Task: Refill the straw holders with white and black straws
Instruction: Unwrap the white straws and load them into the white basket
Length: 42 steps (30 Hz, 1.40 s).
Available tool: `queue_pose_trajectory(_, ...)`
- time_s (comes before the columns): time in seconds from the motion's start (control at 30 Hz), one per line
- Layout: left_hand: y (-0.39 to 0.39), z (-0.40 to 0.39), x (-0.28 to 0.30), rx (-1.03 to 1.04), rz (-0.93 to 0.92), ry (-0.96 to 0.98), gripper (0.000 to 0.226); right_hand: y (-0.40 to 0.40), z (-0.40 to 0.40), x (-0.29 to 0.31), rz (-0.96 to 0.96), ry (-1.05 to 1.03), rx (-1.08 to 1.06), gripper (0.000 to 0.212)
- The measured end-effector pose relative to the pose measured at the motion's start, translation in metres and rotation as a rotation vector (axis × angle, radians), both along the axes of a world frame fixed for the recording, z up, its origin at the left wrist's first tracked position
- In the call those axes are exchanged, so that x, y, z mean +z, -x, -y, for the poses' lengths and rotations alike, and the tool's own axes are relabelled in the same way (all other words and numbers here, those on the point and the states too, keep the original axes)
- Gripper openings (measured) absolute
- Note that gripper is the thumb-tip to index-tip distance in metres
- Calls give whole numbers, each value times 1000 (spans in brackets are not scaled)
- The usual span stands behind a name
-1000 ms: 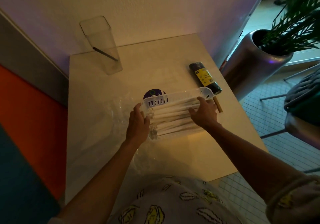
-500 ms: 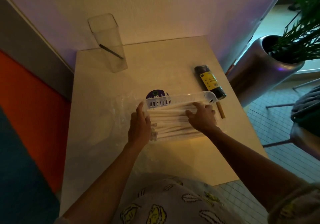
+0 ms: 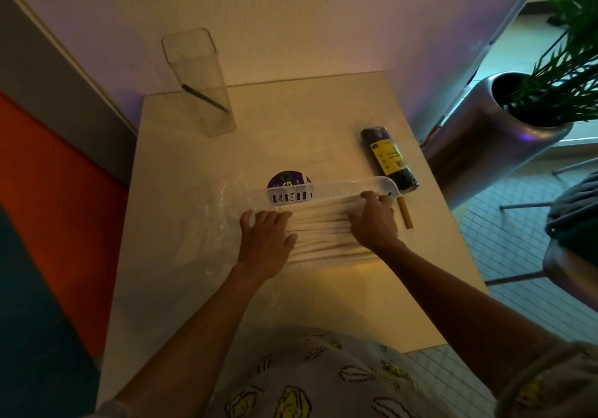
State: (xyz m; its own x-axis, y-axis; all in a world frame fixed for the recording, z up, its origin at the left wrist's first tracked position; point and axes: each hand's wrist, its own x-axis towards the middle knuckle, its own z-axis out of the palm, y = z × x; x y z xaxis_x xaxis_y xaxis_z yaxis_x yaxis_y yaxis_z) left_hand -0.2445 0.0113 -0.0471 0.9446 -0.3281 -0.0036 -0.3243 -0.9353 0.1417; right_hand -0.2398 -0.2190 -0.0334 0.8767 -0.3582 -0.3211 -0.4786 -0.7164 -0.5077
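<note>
A white slotted plastic holder [image 3: 349,185] lies on the table [image 3: 291,119], filled with white wrapped straws [image 3: 320,223] lying side by side. My left hand [image 3: 265,239] rests flat on the straws' left ends. My right hand [image 3: 375,220] lies over their right ends, fingertips at the holder's far rim. A tall clear holder [image 3: 200,84] stands at the back left with one black straw [image 3: 205,97] leaning inside. A pack of black straws [image 3: 390,158] with a yellow label lies at the right.
An empty clear plastic bag with a purple label [image 3: 286,180] lies crumpled under and left of the white holder. A tan straw [image 3: 406,216] lies by the right end. A metal planter [image 3: 485,145] stands off the table's right edge. A wall backs the table.
Both hands have shifted slightly over the white straws, spreading them flatter in the holder. The camera has tilted closer; the holder stays in place.
</note>
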Motion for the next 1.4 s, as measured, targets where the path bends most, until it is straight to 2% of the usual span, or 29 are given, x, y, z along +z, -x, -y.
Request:
queue_pose_trajectory(0.13, 2, 0, -1, -8, 42, 81, 36, -10, -1, -2, 25, -190, -116, 68)
queue_pose_trajectory(0.33, 2, 0, 0, 44, -11, 122, 65, -15, -1, -6, 70, -319, -208, 63)
queue_pose_trajectory(0.5, 2, 0, -2, 86, -55, 153, 72, -15, 6, -6, 100, -433, -309, 55)
queue_pose_trajectory(0.73, 1, 1, 0, 79, -68, 183, 65, -19, 5, -7, -14, -355, -235, 53)
queue_pose_trajectory(0.8, 1, 0, 1, 68, -71, 161, 63, -18, 6, -6, 0, -334, -204, 46)
queue_pose_trajectory(0.93, 0, -2, -6, 28, -21, 126, 41, -16, 14, -6, -23, -267, -79, 38)
queue_pose_trajectory(1.03, -1, -3, -13, 62, 3, 188, 23, -14, 14, -4, -98, -188, 25, 57)
queue_pose_trajectory(1.13, -1, 0, -10, 106, -16, 219, 18, -9, 9, 3, -121, -122, 66, 77)
queue_pose_trajectory(1.23, 0, 2, -6, 119, -23, 211, 14, -3, 9, 7, -133, -39, 46, 81)
queue_pose_trajectory(1.3, 0, 3, -5, 121, -21, 211, 13, -2, 10, 9, -135, 4, 1, 72)
queue_pose_trajectory(1.4, 1, 3, -5, 128, -2, 212, 14, 1, 7, 16, -115, -152, -64, 30)
